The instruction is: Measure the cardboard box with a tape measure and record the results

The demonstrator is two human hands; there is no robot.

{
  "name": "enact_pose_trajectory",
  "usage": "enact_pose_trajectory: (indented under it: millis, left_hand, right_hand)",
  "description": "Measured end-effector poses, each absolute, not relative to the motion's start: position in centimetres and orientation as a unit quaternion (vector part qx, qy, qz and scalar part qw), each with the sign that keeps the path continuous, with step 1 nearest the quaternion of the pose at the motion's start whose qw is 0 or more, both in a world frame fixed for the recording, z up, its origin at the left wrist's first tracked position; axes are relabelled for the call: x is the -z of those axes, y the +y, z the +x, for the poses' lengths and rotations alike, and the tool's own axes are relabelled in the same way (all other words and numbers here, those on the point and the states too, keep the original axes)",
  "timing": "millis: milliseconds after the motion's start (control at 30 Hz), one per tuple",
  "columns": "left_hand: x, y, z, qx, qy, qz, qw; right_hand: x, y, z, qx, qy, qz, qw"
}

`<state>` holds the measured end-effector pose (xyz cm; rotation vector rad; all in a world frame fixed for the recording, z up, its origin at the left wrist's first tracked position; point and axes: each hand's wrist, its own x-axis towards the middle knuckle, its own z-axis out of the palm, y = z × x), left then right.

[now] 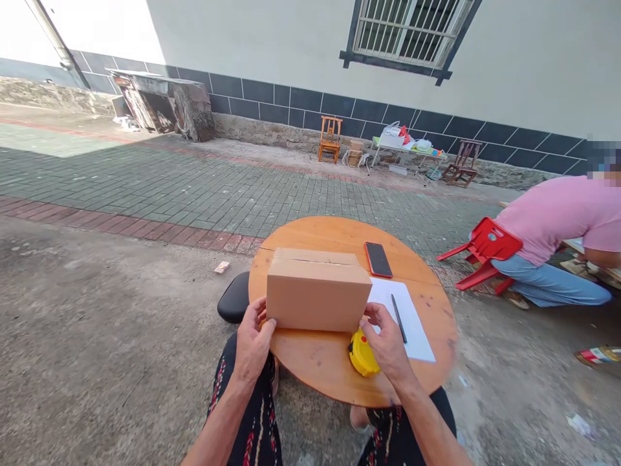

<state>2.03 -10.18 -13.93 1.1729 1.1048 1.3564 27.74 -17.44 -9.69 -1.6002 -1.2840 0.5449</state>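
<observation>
A closed brown cardboard box stands on the round wooden table in front of me. My left hand grips its lower left corner, thumb on the front face. At the lower right corner, my right hand holds the box between thumb and curled fingers. A yellow tape measure lies beside my right hand, partly covered by it. White paper sits under and right of that hand, with a dark pen across it. Behind the paper lies a phone with a red edge.
A black seat is left of the table. To the right, a person in a pink shirt bends forward on a red plastic chair. Wooden chairs and a loaded folding table stand along the far wall.
</observation>
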Motion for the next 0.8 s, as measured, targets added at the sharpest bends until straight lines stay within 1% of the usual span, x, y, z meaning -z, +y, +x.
enact_pose_trajectory:
  millis: [167,333,533,633,700,800]
  left_hand:
    - [14.3,-10.0,2.2,-0.570,0.457,0.472,0.494]
    - [15.3,-9.8,2.1,-0.568,0.487,0.480,0.458]
    - [15.2,-9.1,1.6,-0.530,0.503,0.507,0.457]
    - [14.6,-8.8,1.3,-0.508,0.503,0.521,0.466]
    - [14.1,-9.5,1.2,-0.503,0.527,0.535,0.427]
    - [13.4,-12.2,1.2,-0.512,0.571,0.550,0.330]
  right_hand:
    - [9.8,-17.7,27.6,-0.216,-0.538,-0.680,0.449]
    - [10.3,-17.9,27.7,-0.193,-0.558,-0.694,0.411]
    - [9.6,-19.1,30.0,-0.188,-0.535,-0.712,0.413]
    - [9.6,-21.2,30.6,-0.193,-0.540,-0.728,0.377]
    - [10.0,-22.6,30.2,-0.187,-0.559,-0.737,0.331]
    - [10.9,-23.9,28.9,-0.167,-0.591,-0.737,0.281]
